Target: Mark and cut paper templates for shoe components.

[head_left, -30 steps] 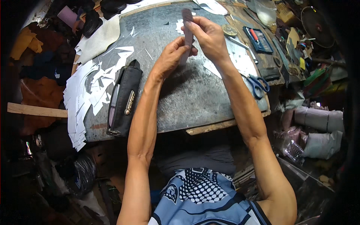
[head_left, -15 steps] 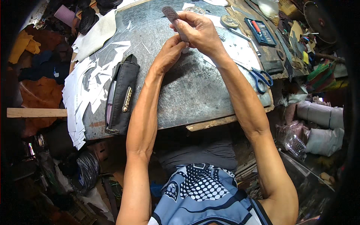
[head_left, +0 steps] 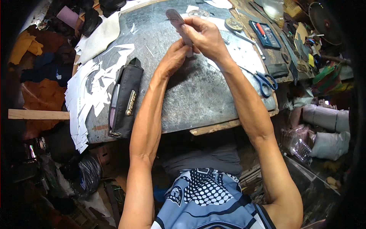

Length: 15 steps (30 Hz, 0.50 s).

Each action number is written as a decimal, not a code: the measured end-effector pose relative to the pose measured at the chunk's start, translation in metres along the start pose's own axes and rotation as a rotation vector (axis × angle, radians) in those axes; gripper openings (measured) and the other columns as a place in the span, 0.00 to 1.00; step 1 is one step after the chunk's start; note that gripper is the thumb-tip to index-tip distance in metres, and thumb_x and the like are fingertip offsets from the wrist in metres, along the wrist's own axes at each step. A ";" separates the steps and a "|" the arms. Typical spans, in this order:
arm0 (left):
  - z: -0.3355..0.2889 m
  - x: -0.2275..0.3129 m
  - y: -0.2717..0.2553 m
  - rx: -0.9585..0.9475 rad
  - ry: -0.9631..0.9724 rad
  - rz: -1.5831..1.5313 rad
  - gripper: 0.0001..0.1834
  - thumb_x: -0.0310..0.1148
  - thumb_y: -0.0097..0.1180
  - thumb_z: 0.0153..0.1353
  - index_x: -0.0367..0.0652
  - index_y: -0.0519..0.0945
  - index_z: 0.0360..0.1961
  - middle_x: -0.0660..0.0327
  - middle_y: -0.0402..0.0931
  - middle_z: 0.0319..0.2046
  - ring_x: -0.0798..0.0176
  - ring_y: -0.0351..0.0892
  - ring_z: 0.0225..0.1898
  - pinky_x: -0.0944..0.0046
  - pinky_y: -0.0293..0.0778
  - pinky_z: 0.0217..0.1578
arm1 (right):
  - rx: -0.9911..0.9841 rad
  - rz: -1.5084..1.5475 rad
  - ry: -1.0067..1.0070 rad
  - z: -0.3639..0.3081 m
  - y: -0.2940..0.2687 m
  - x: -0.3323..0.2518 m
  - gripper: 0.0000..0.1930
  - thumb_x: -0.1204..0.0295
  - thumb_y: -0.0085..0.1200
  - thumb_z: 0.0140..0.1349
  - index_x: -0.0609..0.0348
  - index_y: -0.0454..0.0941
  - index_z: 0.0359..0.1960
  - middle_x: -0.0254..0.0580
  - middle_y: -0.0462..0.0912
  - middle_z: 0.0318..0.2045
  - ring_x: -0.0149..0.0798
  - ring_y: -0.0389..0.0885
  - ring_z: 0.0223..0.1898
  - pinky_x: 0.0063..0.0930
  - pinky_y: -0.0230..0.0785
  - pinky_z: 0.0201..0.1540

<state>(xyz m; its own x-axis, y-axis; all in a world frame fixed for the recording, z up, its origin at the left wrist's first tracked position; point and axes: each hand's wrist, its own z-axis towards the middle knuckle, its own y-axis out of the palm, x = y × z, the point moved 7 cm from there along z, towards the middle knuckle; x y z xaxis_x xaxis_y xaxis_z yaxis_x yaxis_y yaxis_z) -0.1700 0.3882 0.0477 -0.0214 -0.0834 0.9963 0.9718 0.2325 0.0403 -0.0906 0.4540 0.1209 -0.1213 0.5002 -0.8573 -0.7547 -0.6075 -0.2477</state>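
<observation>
Nearest us, a black zipped pouch (head_left: 125, 100) lies on the grey, scuffed metal desk (head_left: 198, 99), beside a heap of jagged white paper offcuts (head_left: 85, 95) that suggests much cutting is already done. Farther out, our left hand (head_left: 174, 57) and right hand (head_left: 206, 38) meet above the desk, both grips closed on a narrow dark strip (head_left: 177, 21) with a rounded end, held tilted and off the surface. We judge it is being shaped or checked, not yet set down. Blue-handled scissors (head_left: 265, 82) lie idle to the right.

grey-brown strip (head_left: 177, 21) | narrow, rounded end | tilted, raised above grey worktop (head_left: 198, 91) | pinched
</observation>
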 end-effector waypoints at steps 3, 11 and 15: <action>0.004 -0.007 -0.001 0.009 0.057 -0.036 0.11 0.33 0.44 0.65 0.39 0.77 0.38 0.64 0.76 0.34 0.71 0.71 0.36 0.71 0.66 0.40 | 0.020 0.029 0.032 0.001 0.000 -0.001 0.13 0.69 0.54 0.61 0.64 0.81 0.43 0.42 0.86 0.33 0.31 0.83 0.34 0.27 0.74 0.39; 0.002 -0.014 0.001 -0.030 0.039 -0.041 0.12 0.35 0.43 0.67 0.40 0.76 0.39 0.66 0.73 0.31 0.72 0.69 0.34 0.71 0.65 0.38 | -0.020 0.051 0.071 -0.003 0.002 0.004 0.11 0.73 0.50 0.67 0.66 0.78 0.46 0.37 0.83 0.34 0.26 0.79 0.35 0.20 0.73 0.38; 0.002 -0.014 0.003 -0.051 0.029 -0.057 0.14 0.36 0.42 0.69 0.38 0.76 0.44 0.65 0.74 0.33 0.72 0.71 0.36 0.71 0.66 0.40 | -0.012 0.060 0.105 -0.004 0.001 0.005 0.12 0.73 0.51 0.66 0.66 0.78 0.48 0.39 0.84 0.37 0.28 0.81 0.39 0.21 0.74 0.42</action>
<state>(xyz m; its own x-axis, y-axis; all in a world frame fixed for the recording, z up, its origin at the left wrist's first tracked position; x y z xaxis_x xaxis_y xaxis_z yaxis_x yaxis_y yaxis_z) -0.1675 0.3918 0.0335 -0.0713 -0.1234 0.9898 0.9799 0.1766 0.0926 -0.0891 0.4533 0.1145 -0.0975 0.3960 -0.9131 -0.7402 -0.6421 -0.1994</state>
